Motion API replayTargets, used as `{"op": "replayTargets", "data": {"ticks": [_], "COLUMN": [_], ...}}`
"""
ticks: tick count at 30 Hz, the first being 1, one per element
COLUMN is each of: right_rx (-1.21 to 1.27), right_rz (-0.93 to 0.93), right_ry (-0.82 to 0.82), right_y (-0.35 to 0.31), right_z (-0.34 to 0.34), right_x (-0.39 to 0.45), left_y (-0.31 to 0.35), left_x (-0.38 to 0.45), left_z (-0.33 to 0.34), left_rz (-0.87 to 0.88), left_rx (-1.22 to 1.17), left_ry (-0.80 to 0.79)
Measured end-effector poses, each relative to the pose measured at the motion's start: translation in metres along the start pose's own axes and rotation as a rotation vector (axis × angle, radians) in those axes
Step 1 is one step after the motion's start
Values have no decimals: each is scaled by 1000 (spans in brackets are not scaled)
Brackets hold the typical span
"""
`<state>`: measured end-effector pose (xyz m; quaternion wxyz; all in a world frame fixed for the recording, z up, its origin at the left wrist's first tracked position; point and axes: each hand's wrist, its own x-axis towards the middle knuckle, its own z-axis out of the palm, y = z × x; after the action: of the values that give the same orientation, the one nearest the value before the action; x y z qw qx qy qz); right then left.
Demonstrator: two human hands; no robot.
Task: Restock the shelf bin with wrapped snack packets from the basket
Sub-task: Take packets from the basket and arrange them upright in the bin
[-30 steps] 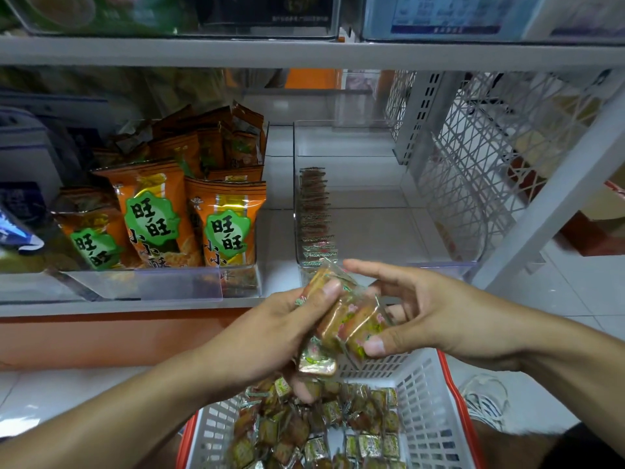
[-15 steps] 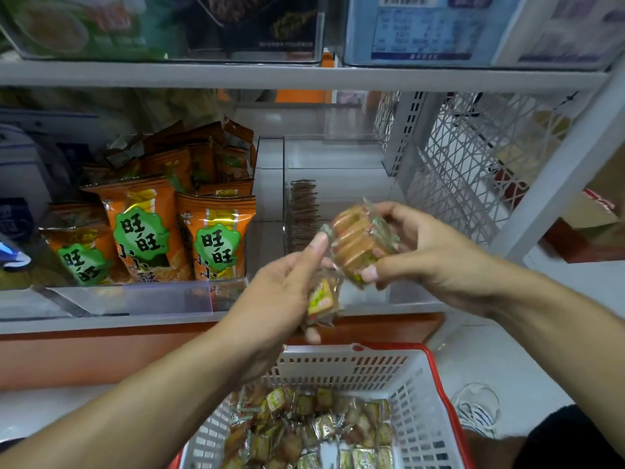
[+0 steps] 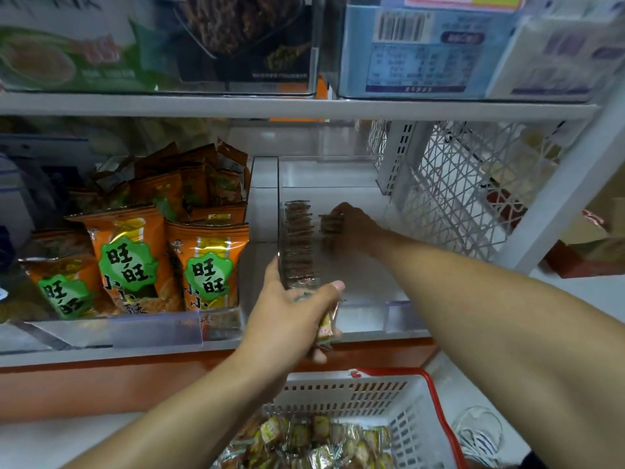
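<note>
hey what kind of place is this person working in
Most likely a small shop's snack aisle: white shelving holds clear bins, one full of orange snack bags, and a red-rimmed shopping basket of wrapped packets sits below.

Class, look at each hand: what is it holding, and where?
Left hand grips a snack packet around its upper part. Right hand pinches a small stack of packets by its side, inside the bin.
</note>
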<state>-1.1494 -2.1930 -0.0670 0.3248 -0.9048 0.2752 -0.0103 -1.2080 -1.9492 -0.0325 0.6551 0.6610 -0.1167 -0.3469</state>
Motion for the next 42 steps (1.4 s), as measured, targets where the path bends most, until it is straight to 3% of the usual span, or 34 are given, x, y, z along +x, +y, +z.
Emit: {"op": "replayTargets", "data": {"ticks": [5, 10, 22, 25, 29, 32, 34, 37, 42], "right_rx": [140, 480, 246, 218, 323, 416, 327, 149, 620], "right_rz": [19, 271, 258, 147, -163, -335, -369, -306, -90], "right_ry": [59, 232, 138, 218, 368, 161, -25, -33, -92], "right_y": [-6, -11, -11, -23, -56, -68, -66, -54, -42], "right_z": [12, 24, 21, 2, -23, -28, -25, -11, -13], "right_x": [24, 33, 27, 0, -77, -155, -199, -226, -220], "left_y": [0, 2, 13, 14, 15, 16, 16, 13, 12], "left_x": [2, 1, -9, -15, -30, -37, -38, -40, -41], "left_z": [-3, -5, -7, -5, -6, -7, -7, -7, -10], "left_rz": [-11, -14, -42, -48, -90, -117, -110, -101, -114], "left_rx": [-11, -3, -58, -126, -311, -410, -399, -414, -537], "left_ry": [-22, -54, -69, -12, 51, 79, 71, 82, 10]}}
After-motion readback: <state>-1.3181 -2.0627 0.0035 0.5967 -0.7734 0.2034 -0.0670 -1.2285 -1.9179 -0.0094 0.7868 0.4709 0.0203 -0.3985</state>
